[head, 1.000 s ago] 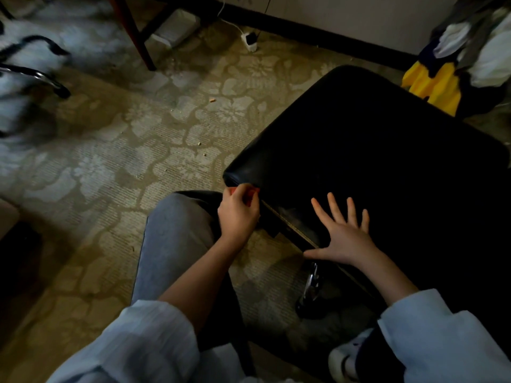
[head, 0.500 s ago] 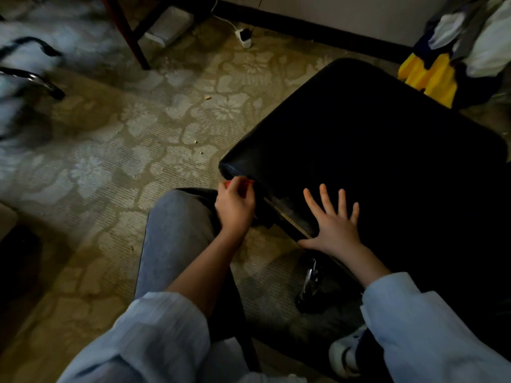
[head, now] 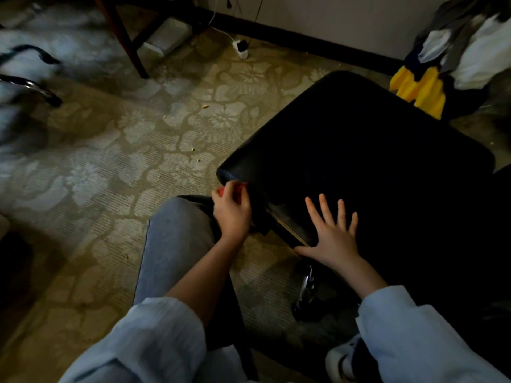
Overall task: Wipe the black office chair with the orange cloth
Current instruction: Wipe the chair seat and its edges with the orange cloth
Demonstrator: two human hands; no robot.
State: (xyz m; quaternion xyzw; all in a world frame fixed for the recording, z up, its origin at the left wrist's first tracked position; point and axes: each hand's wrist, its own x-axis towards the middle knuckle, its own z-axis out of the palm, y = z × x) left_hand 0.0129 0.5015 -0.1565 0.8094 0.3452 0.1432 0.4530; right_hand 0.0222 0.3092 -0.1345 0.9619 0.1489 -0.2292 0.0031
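At the near-left corner of the black office chair point(head: 359, 161) seat, the left hand point(head: 232, 214) is curled round the orange cloth point(head: 221, 191). Only small bits of cloth show between the fingers, pressed against the corner's rounded side. The right hand point(head: 333, 239) lies flat on the seat by its near edge, fingers spread straight, holding nothing, likely bracing the chair. Step in hand, as I read it: wiping the seat's corner and side edge. How much of the top is done I can't tell, too dark. The next move probably calls for running the cloth along the near edge toward the right hand, or up onto the top, with the chair steadied, since it sits on a chrome castor base point(head: 307, 286) that could roll. The chair stands on a patterned beige carpet point(head: 138, 175) with small crumbs; a knee in grey trousers point(head: 177, 244) is just beside the corner. Far side: pale wall point(head: 331, 17), white power plug point(head: 240, 49) with cable, wooden furniture leg point(head: 121, 37), pile of clothes point(head: 470, 45) with one yellow piece beyond the seat's far-right edge.
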